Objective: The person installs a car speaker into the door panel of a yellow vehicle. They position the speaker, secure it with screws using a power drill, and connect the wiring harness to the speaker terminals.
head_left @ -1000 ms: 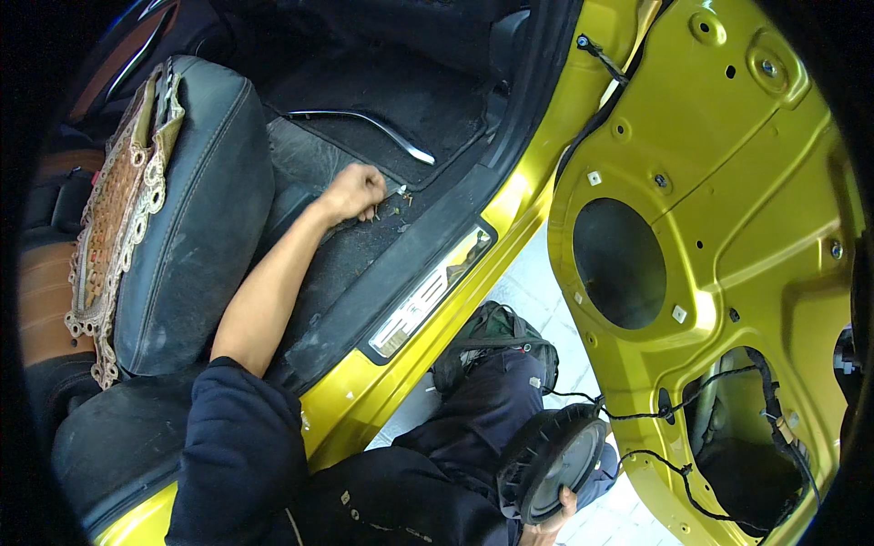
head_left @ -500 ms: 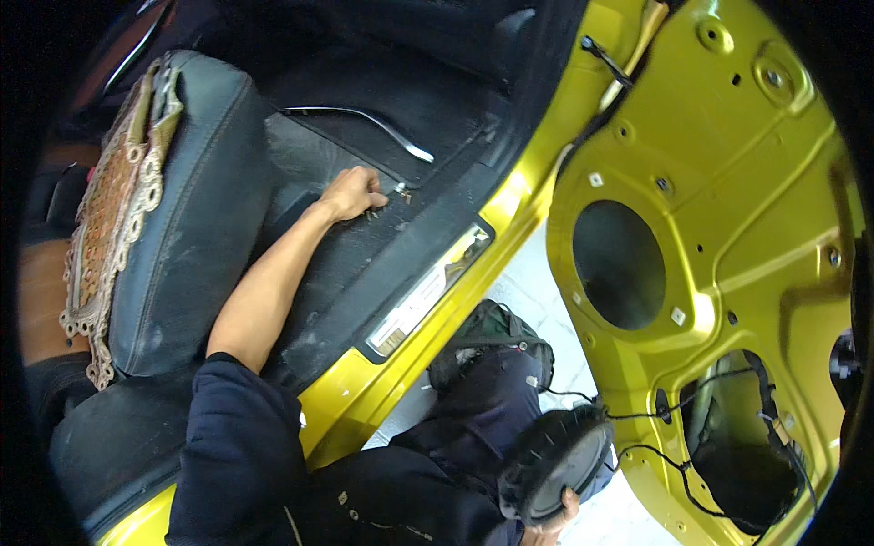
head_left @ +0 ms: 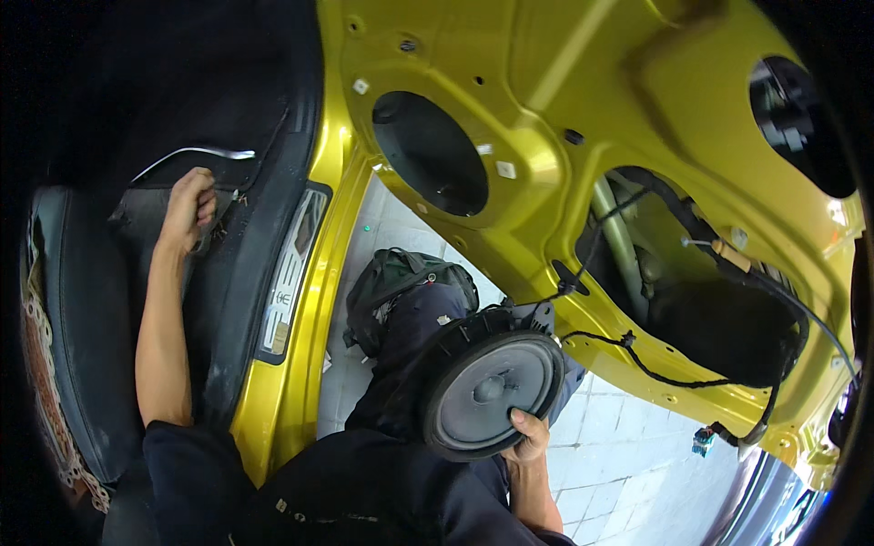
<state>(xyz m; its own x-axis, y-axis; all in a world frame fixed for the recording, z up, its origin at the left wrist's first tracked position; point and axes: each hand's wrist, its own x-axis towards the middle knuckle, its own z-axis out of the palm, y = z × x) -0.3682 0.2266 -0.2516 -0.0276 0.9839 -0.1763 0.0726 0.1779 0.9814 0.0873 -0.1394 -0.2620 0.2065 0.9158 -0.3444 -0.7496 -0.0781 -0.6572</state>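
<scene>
My right hand (head_left: 528, 439) grips a round black car speaker (head_left: 487, 396) by its lower right edge, the thumb on its front. The speaker's grey cone faces up, and it is over my leg. My left hand (head_left: 189, 207) is closed above the dark car floor, close to a few small metal pieces, perhaps screws (head_left: 241, 197). Whatever its fingers hold, if anything, is hidden. Just beyond that hand is a curved silver trim strip (head_left: 200, 151).
To the right stands the open yellow door (head_left: 510, 100) with a large round opening (head_left: 428, 155). Black wiring (head_left: 628, 342) hangs from it, with a loose connector (head_left: 703, 440). A sill plate (head_left: 296, 273), a dark bag (head_left: 405, 278) and a black seat (head_left: 86, 318) are also around me.
My view has swung right toward the door. The speaker has been raised and tilted, so its front now shows. My left hand has drawn slightly back from the small metal pieces, still closed.
</scene>
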